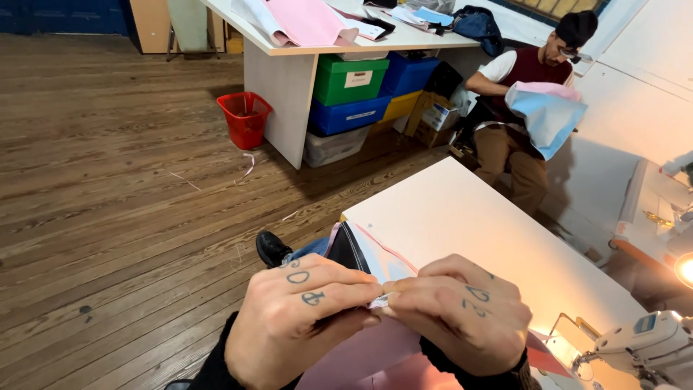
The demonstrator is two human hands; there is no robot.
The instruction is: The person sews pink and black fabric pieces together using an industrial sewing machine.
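Observation:
My left hand (299, 318) and my right hand (458, 314) meet fingertip to fingertip, both pinching the edge of a fabric piece (375, 263) in pale blue, pink and black. The fabric drapes from my lap over the near edge of a white sewing table (462, 217). More pink cloth (368, 357) hangs below my hands. Both hands are closed on the same seam edge, thumbs hidden underneath.
A white sewing machine (639, 343) stands at the lower right, with a lit lamp (686, 269) beside it. Another person (530, 94) sits at the back holding blue and pink cloth. A red bin (245, 117) and stacked coloured boxes (350, 97) sit under a far table on the wooden floor.

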